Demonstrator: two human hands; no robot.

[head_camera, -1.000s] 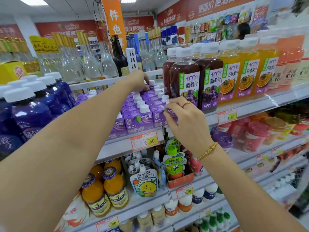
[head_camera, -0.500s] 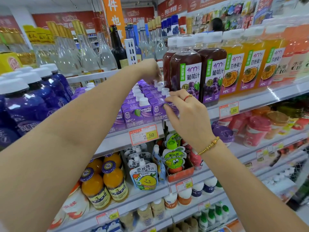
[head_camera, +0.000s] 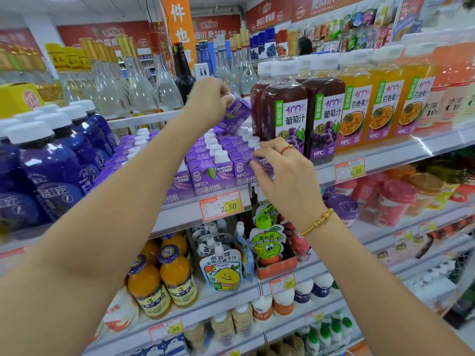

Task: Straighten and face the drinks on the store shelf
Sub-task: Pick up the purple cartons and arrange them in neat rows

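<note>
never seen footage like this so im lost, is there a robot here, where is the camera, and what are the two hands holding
No robot here: these are a person's two bare arms. The single picture comes from a wide-angle camera worn on their head, looking forward and down at a store shelf. That is why the arms seem to grow out of the bottom corners. On the shelf stand rows of small purple cartons with white caps, with blue bottles to their left and dark grape juice bottles to their right. The left hand holds one tilted carton up above the back of the rows. The right hand, wearing a red ring and a gold bracelet, pinches the front carton of the rightmost row.
</note>
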